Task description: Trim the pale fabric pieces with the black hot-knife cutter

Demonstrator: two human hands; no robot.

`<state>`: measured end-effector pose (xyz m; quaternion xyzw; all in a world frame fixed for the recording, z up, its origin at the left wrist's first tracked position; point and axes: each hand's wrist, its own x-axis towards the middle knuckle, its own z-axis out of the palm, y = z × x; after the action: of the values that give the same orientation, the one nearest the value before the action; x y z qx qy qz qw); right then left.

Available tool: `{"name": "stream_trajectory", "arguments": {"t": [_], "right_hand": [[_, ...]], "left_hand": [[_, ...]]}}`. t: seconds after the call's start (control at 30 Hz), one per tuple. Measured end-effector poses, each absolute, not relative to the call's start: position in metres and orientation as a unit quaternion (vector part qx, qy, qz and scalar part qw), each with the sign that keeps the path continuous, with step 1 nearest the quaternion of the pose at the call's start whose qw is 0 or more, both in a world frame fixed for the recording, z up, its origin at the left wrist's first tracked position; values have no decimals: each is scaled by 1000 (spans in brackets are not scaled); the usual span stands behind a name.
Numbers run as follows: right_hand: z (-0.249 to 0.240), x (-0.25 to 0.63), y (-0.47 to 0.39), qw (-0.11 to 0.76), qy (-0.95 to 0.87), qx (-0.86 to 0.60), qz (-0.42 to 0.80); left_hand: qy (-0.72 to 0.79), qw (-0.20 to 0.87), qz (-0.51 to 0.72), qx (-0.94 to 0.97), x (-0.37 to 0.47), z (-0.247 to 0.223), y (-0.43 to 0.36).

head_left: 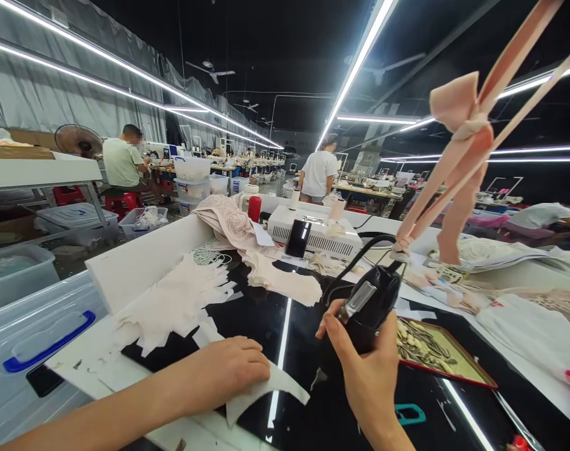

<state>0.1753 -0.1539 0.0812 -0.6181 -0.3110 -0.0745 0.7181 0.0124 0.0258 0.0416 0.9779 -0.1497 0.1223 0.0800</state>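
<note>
Palm down, my left hand [231, 371] rests on a small curved cream fabric piece [285, 379] on the black glossy tabletop [252, 307]. Its fingers are bent and close together, with the tips hidden. My right hand [367, 369] is wrapped around a black corded hand tool [376, 294] with a metal plate on its side. A knotted pink fabric strap [463, 144] holds the tool from above. The tool's lower end is dark and hard to make out against the table. Beyond my left hand lies a pile of cut cream fabric pieces [176, 294].
A white vented box [313, 228] and a phone [298, 238] stand at the back. To the right are a tray [482, 376] of seeds, a teal cutter-like item [409, 413] and heaped fabric [524, 332]. Clear plastic bins [73, 219] stand left. Several people work farther off.
</note>
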Motion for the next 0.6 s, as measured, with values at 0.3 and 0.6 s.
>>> {"name": "stream_trajectory", "arguments": {"t": [0.3,0.6], "right_hand": [[84,164,-164,729,-303,-611,-56],[74,157,-174,796,-315,-515,-32]], "left_hand": [[-61,59,167,982,24,12,3],[89,-11,195,977,39,-5,-36]]}}
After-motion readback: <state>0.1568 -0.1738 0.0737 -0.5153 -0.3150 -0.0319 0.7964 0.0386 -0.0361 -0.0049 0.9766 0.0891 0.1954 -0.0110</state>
